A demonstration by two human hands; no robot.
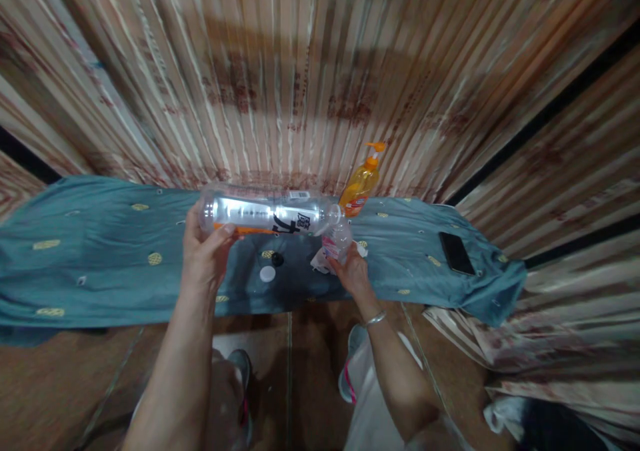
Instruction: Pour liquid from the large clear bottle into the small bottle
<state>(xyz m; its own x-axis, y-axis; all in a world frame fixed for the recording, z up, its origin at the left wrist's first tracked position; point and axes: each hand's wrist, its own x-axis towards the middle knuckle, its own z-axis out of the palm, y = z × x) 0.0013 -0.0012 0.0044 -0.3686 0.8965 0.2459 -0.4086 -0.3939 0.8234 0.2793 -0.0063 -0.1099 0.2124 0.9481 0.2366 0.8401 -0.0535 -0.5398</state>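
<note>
My left hand [207, 247] is wrapped round the base end of a large clear plastic bottle [260, 214] with a silver and orange label. The bottle lies almost level in the air, its neck pointing right. My right hand [354, 269] grips a smaller clear plastic bottle [337, 237] with a pink label, tilted below the large bottle's mouth. The two mouths meet or nearly meet; I cannot tell whether they touch. Whether any liquid is passing between them does not show. A crumpled white tissue or wrapper [323, 262] is by my right hand.
On the teal cloth-covered bench [120, 257] stand an orange pump bottle [359, 187] behind my right hand and a black phone [456, 253] at the right. A white cap [267, 273] and a black cap [277, 259] lie in front. Striped sheeting [300, 71] rises behind.
</note>
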